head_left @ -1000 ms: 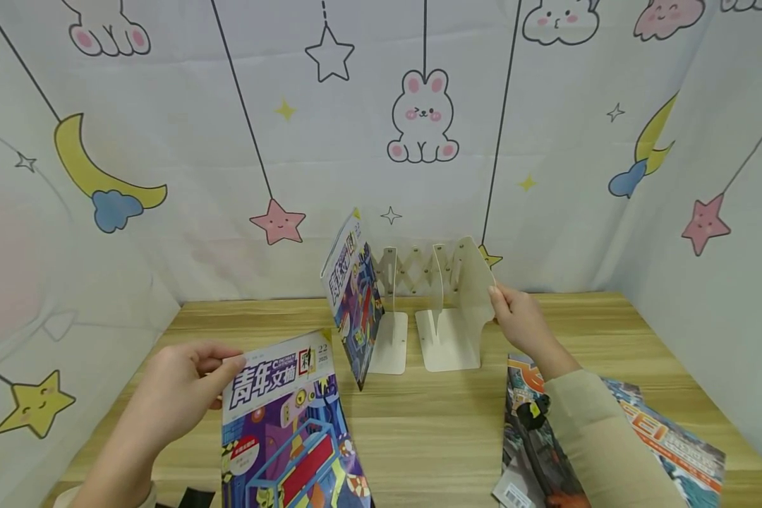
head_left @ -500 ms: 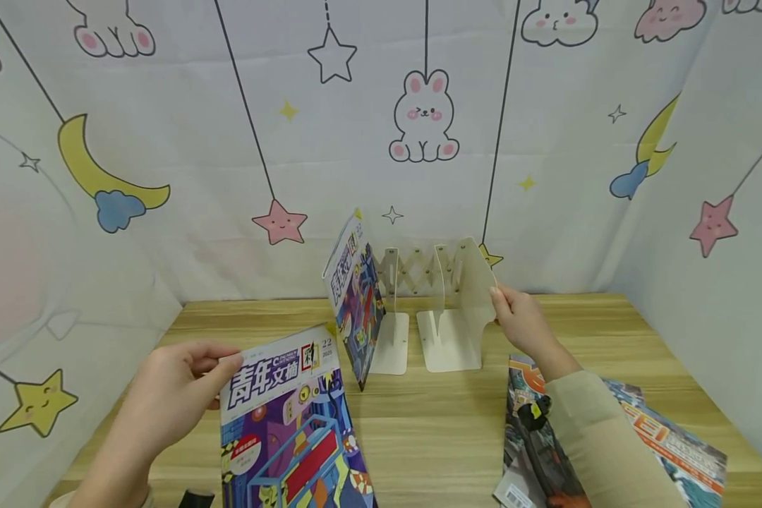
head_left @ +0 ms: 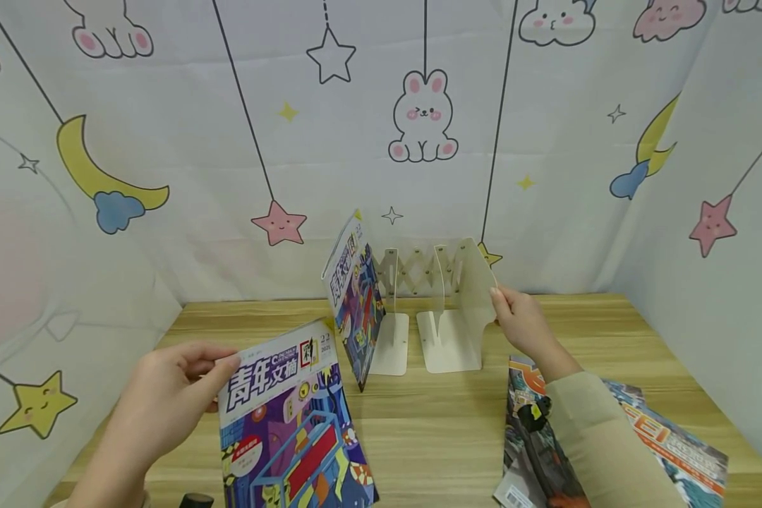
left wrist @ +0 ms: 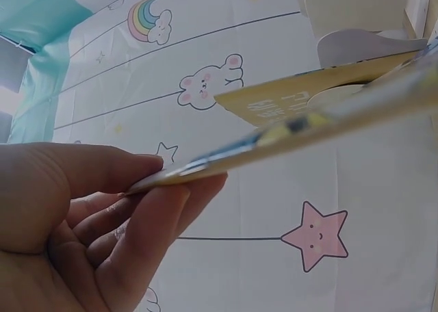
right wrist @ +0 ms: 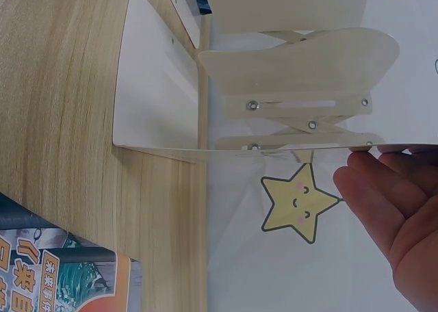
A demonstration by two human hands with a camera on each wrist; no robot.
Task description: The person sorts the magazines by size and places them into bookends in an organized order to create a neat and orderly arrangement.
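My left hand (head_left: 165, 402) pinches the upper left corner of a purple magazine (head_left: 292, 437) with a white title band, its cover facing up toward me. The left wrist view shows that magazine (left wrist: 274, 144) nearly edge-on, between thumb and fingers. At the back of the table stands a cream expandable metal bookend (head_left: 447, 346) with upright panels joined by a criss-cross lattice. A magazine with the same cover (head_left: 358, 303) leans upright at its left side. My right hand (head_left: 523, 321) grips the outer edge of the bookend's right end panel (right wrist: 294, 72); the thumb is partly hidden in the right wrist view.
Several magazines (head_left: 679, 444) lie overlapping on the table's right side, under my right forearm. A patterned curtain (head_left: 228, 141) hangs behind and beside the wooden table (head_left: 438, 437). A small black object (head_left: 197, 500) shows at the lower edge.
The magazine in my left hand has risen slightly in the head view, showing more of its lower right corner. My right hand and the bookend stay in place.
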